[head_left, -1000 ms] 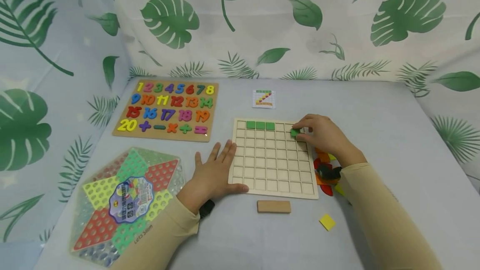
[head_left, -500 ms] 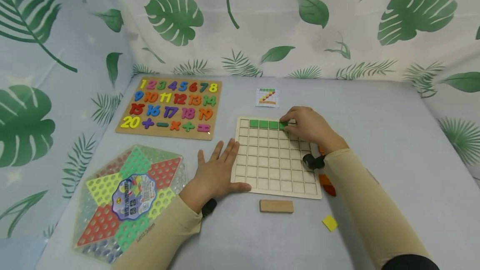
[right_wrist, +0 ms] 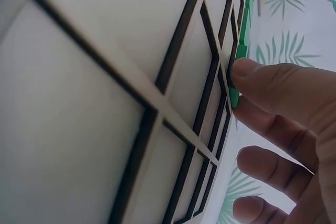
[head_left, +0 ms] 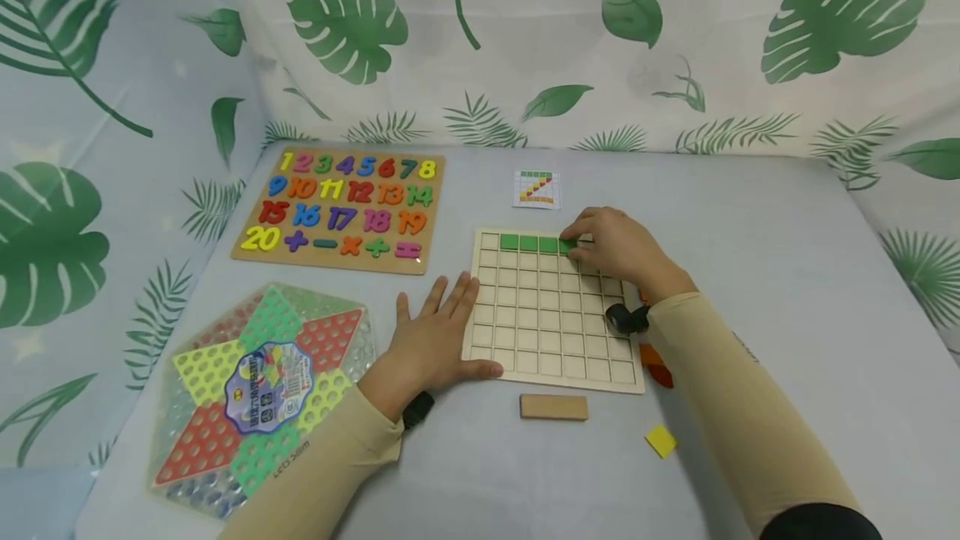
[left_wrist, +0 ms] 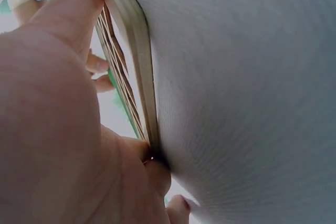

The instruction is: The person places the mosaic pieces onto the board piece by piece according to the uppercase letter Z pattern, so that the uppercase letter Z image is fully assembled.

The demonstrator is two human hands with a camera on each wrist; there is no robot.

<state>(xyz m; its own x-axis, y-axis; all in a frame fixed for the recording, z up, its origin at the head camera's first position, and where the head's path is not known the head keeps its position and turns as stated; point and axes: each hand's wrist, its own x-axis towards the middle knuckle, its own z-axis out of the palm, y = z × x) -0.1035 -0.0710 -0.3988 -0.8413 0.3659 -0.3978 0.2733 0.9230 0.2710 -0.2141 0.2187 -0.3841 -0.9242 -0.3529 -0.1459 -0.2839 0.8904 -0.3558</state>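
Note:
A wooden grid board (head_left: pixel 538 321) lies flat on the table, with a row of green square tiles (head_left: pixel 528 243) in its far row. My right hand (head_left: pixel 624 250) pinches another green tile (right_wrist: pixel 234 97) between thumb and index finger, at the right end of that row. In the right wrist view this tile looks slightly tilted at its cell; whether it is fully seated I cannot tell. My left hand (head_left: pixel 427 348) rests at the board's left side, fingers spread and straight. Its thumb lies by the near left corner. The left wrist view shows this hand against the board's edge (left_wrist: pixel 140 61).
A picture card (head_left: pixel 537 190) lies behind the board. In front are a wooden block (head_left: pixel 553 407) and a yellow tile (head_left: pixel 661 441). Orange and red pieces (head_left: pixel 657 365) are partly hidden under the right forearm. A number puzzle (head_left: pixel 337 208) and a star-patterned game board (head_left: pixel 262 398) lie left.
My right hand has carried the green tile leftward along the far row, from near the right edge to beside the other green tiles. My left hand has stayed on the board's edge.

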